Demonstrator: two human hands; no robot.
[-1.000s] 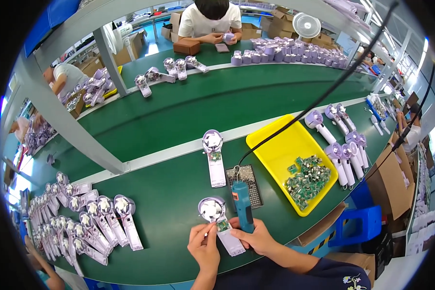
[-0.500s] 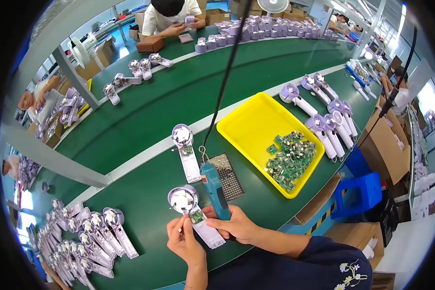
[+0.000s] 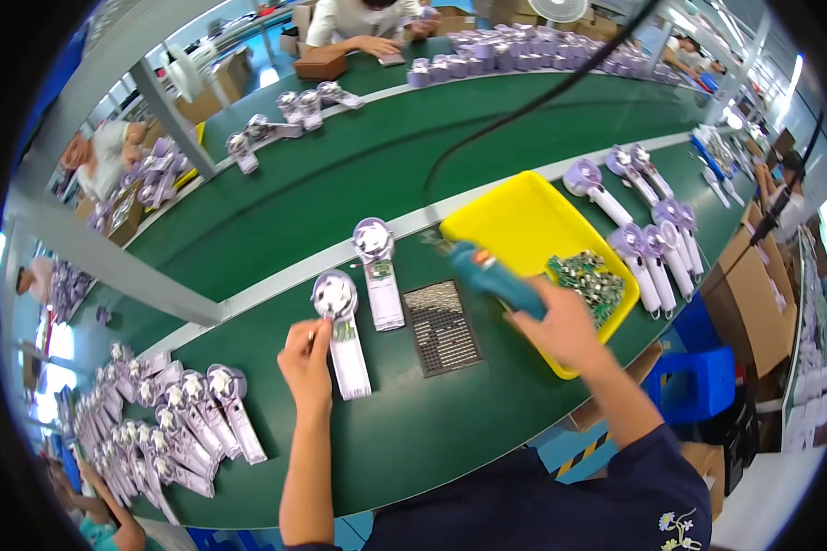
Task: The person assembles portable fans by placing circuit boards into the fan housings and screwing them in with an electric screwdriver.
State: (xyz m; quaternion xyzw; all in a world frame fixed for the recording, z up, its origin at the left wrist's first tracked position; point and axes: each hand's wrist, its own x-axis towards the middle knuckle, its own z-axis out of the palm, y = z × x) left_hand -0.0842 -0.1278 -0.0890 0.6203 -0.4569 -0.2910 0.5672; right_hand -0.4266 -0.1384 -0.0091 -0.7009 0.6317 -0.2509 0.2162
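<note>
My left hand (image 3: pixel 305 363) pinches the edge of an open handheld fan (image 3: pixel 350 354) with a purple ring head and a white handle, lying on the green bench. A small green circuit board shows inside that handle. A small pale thing shows at my left fingers, too small to name. My right hand (image 3: pixel 565 321) is wrapped round a teal electric screwdriver (image 3: pixel 498 277), blurred by motion, over the near-left side of a yellow tray (image 3: pixel 487 216). A second open fan (image 3: pixel 384 292) lies just right of the first, beside a perforated dark metal plate (image 3: pixel 443 331).
Green circuit boards (image 3: pixel 586 283) are heaped in the tray. Many open fans (image 3: pixel 170 432) crowd the bench at left. Closed fans (image 3: pixel 641 271) lie at right. A dark cable (image 3: pixel 533 106) hangs across the view. Across the bench sits a co-worker (image 3: pixel 363 28). A blue stool (image 3: pixel 698 381) stands at right.
My right hand has swung the screwdriver right, off the fan and over to the tray. My left hand and its fan have moved left and farther away. The view has shifted.
</note>
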